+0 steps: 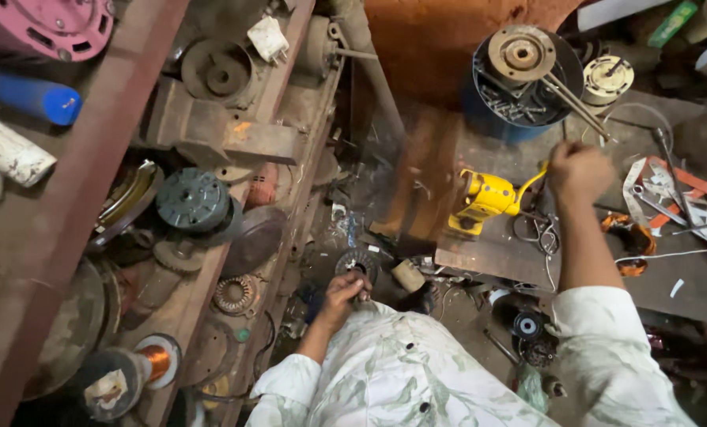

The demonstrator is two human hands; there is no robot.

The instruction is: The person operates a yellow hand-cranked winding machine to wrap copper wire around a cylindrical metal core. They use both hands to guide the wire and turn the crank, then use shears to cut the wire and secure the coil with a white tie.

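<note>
Currently, the left hand (344, 289) is closed on a small dark part, held low by the floor. The right hand (579, 170) is clenched around a thin wire at the bench's far edge, beside the yellow tool (484, 199). Snagging is judged likely; the tool could be dragged off.

Left hand (344, 289) on round metal part (359, 262), right hand (579, 170) near yellow tool (484, 199)

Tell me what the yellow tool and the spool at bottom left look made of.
Yellow tool: likely moulded plastic housing, smooth and glossy, evenly bright yellow. Spool: apparently copper wire, shiny orange-brown winding between pale end flanges whose material is unclear.
</note>
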